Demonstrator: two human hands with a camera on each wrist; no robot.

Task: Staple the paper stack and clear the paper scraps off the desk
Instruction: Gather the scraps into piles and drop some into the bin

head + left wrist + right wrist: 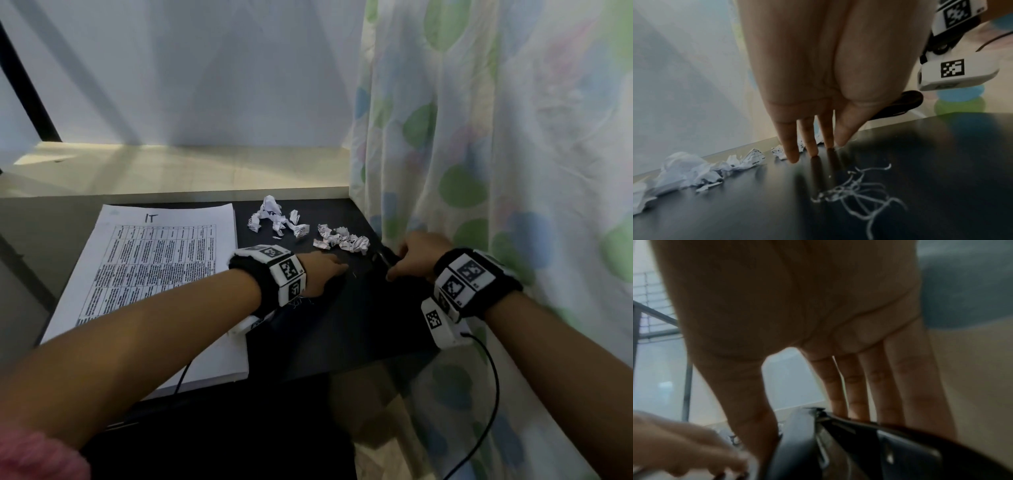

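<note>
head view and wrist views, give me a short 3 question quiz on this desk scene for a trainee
1. True or false: the white printed paper stack lies on the left part of the black desk.
2. What does the right hand grip? A) black stapler B) a pen C) a cup
3. Fill in: the left hand touches the desk with straight ____.

Key
1. True.
2. A. The thumb and fingers close round it near the floral curtain.
3. Fingers. They land short of the crumpled white paper scraps, which lie at the far edge.
</note>
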